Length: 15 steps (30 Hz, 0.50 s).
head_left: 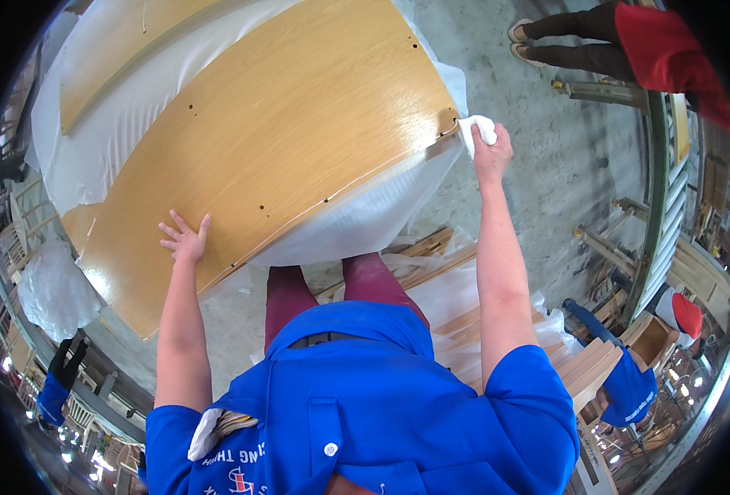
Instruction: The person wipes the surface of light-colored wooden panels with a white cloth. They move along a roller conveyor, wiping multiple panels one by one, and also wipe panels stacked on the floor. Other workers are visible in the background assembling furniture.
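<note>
A large, light-brown wooden panel (257, 140) with one curved side and several small dark holes lies in front of me. My left hand (186, 240) rests on its near left part, fingers spread. At the panel's right corner, my right hand (492, 153) is closed around a bunched white cloth (478, 132), which touches or nearly touches the edge there. A thin pale line runs along the near edge past the holes. Under the panel spreads translucent white plastic sheeting (340, 223).
Another wooden panel (117, 49) lies at the far left on the sheeting. A roller conveyor (666, 239) stands to the right, near a person in red (662, 49). Wooden boards (455, 305) lie close by my right side. A clear plastic bag (55, 289) sits at left.
</note>
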### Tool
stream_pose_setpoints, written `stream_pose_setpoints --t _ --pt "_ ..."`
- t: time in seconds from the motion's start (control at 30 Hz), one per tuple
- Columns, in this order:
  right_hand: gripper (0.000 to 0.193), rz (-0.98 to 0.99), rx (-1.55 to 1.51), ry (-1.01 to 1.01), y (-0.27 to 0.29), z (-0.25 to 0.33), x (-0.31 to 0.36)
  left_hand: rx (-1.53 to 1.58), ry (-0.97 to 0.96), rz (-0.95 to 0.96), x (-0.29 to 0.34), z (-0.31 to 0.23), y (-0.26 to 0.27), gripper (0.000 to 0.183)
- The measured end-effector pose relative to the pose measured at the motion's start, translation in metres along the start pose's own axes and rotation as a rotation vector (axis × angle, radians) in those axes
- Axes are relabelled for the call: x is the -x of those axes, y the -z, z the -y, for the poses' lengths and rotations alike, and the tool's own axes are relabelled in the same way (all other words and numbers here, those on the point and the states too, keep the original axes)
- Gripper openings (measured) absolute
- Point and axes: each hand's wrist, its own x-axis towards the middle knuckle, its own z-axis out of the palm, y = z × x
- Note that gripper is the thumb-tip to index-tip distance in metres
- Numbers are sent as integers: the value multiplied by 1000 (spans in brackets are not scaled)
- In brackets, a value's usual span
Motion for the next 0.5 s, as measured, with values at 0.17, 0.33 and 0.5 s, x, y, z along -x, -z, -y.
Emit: stream_pose_setpoints --t 0.17,0.33,0.5 --pt "23 49 22 14 -1 -6 -7 21 -16 6 1 -3 4 104" --pt "23 76 56 56 -7 -2 -14 19 -10 18 1 -1 3 104" --pt "22 108 34 74 -18 9 -33 38 -13 25 -1 1 3 105"
